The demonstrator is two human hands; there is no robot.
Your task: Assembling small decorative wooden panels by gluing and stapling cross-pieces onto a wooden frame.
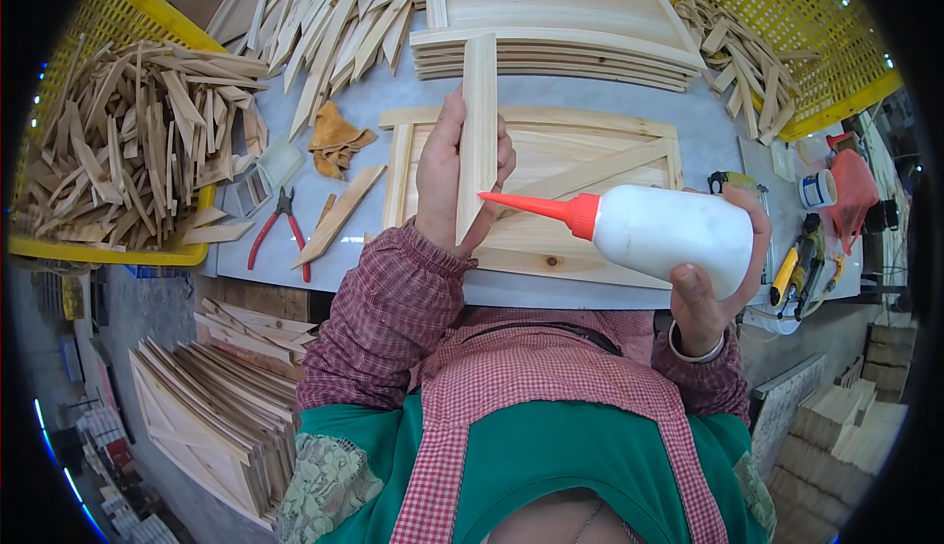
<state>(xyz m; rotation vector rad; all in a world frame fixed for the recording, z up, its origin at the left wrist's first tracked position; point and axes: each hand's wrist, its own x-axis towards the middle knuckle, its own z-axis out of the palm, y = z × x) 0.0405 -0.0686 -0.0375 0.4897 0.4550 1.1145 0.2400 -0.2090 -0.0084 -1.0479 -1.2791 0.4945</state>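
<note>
My left hand (444, 172) is closed around a pale wooden strip (479, 121) with an angled lower end, held upright over the table. In my right hand (710, 300) is a white glue bottle (669, 232), tipped on its side with its red nozzle pointing left. The nozzle tip meets or nearly meets the strip near its lower end; I cannot tell which. Beneath both hands lies a framed wooden panel (531, 256) with a diagonal brace across it. A loose slanted strip (340, 217) rests left of the panel.
Red-handled pliers (281, 229) and an orange-brown cloth (337, 141) lie at left. Yellow baskets of wood pieces flank the table, the left basket (167, 25) heaped. Stacked panels (560, 42) stand at the back beside a pile of strips (344, 13). Tools (798, 261) lie at right.
</note>
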